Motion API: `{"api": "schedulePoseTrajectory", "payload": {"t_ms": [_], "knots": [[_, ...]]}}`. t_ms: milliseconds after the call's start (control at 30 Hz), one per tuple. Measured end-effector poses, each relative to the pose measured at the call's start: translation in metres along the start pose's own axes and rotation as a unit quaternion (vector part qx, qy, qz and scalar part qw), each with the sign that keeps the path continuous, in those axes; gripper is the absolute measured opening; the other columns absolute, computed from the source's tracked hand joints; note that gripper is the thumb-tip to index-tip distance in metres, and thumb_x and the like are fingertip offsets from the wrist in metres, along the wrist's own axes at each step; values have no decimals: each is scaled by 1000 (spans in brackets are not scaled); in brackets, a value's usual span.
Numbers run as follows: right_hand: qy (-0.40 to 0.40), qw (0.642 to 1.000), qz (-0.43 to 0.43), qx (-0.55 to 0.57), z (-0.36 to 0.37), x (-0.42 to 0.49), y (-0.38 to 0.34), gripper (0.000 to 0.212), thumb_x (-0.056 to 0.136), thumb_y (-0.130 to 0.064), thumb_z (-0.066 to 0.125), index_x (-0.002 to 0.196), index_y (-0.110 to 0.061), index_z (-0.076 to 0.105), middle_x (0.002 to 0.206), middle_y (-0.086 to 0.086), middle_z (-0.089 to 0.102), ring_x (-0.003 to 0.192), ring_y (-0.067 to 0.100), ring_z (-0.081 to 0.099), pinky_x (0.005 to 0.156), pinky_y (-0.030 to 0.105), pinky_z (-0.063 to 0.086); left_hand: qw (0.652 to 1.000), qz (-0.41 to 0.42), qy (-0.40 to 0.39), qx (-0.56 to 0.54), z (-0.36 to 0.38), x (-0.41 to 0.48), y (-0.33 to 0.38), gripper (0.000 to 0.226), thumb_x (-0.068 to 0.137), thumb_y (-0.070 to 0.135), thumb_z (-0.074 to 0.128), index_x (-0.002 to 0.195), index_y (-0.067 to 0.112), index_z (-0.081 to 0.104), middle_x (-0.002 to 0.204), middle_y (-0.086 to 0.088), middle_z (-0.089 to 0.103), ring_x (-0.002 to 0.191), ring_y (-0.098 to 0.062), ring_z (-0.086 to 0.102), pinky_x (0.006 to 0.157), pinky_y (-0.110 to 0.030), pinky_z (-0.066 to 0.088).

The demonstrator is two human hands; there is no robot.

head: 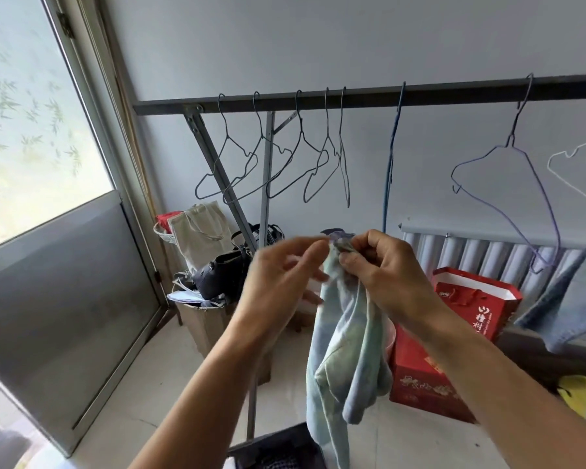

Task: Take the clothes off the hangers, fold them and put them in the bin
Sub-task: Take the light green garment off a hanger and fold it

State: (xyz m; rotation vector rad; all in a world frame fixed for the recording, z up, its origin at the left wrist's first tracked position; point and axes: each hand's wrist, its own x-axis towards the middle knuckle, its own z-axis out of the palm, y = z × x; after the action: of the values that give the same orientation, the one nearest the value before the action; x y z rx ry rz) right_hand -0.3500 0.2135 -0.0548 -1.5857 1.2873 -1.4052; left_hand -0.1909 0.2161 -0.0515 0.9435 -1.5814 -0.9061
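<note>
The pale blue-green garment (349, 350) hangs bunched from the right hand (383, 265), whose fingers (352, 262) and thumb are curled and clamped on its top edge; the cloth falls straight down below those fingers. The left hand (278, 275) is just beside that edge, on the left. It is blurred, with its fingers (305, 255) loosely curled and their tips at the cloth, and whether they pinch it I cannot tell. Well below the fingers, at the bottom edge of the view, is the corner of a dark mesh bin (278, 448), touching or just beside the garment's lower end. Above the fingers runs a dark rail (352, 96) with a cluster of bare wire hangers (230, 164) up and to the left, a blue hanger (391, 157) almost directly above and a purple hanger (508, 184) to the right. Right of the fingers hangs a denim piece (569, 306), with a red gift bag (477, 299) and a red box (416, 377) on the floor behind the right forearm. Left of the fingers a black handbag (224, 272) lies on a heap of bags.
</note>
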Motion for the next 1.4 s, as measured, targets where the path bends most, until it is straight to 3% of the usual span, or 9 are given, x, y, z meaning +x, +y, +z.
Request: {"api": "schedulePoseTrajectory", "payload": {"t_ms": [133,233,333,433,633,933,1133,1233,1400], "knots": [[-106,994,-17,27,-13,3,-6,8,92,-13,63,94,-5,65,76,7,68,72,16,64,69,27,55,953,171,-48,244,-17,29,-12,77,68,65,69,138,46,43,145,16,33,136,-1,28,105,-18,29],[-152,987,-43,19,-17,4,-10,12,92,-17,61,95,-6,64,76,1,68,73,14,65,68,24,55,920,195,-158,301,-14,45,-10,63,68,68,64,122,37,57,151,14,37,146,0,14,120,-40,18],[-141,989,-42,36,-18,5,-9,11,91,-19,63,92,-9,64,81,4,68,77,14,64,70,27,53,944,158,-163,238,-13,52,-7,33,76,58,67,88,27,65,106,6,67,113,0,53,97,-40,46],[-116,992,-36,41,-21,4,-2,21,87,-28,67,90,-8,61,80,6,65,77,14,61,68,27,50,963,139,-154,170,-8,48,-7,41,88,35,69,64,13,45,59,9,36,59,-2,33,52,-23,33],[-182,980,-21,-72,-40,-9,18,11,88,-8,66,93,-16,62,83,3,64,76,15,65,63,22,55,967,123,-171,145,-17,46,15,56,86,42,60,74,-11,48,65,-3,38,60,-9,36,51,-25,31],[-103,993,40,35,-56,-17,44,64,58,-70,74,82,-11,66,78,7,64,72,19,60,60,26,51,967,79,-179,167,-61,55,35,41,86,47,67,89,7,70,71,-3,62,65,-9,57,57,-25,47],[-32,988,22,147,-60,-1,42,74,42,-73,81,76,-9,68,72,9,62,67,18,57,59,26,48,969,39,-148,193,-73,49,45,22,69,47,69,69,26,74,64,6,71,56,-3,64,52,-15,49],[-20,993,6,116,-60,3,37,61,55,-72,75,74,-14,72,72,6,66,68,13,62,61,21,52,978,29,-135,159,-74,48,49,28,75,53,74,66,26,76,63,3,70,56,-6,63,52,-19,51],[18,999,-51,-7,-47,9,25,19,89,-24,63,74,-14,68,67,0,64,57,-3,55,53,11,44,981,27,-172,85,-73,50,58,48,60,66,78,65,18,73,58,2,66,49,-6,60,45,-18,49]]}}
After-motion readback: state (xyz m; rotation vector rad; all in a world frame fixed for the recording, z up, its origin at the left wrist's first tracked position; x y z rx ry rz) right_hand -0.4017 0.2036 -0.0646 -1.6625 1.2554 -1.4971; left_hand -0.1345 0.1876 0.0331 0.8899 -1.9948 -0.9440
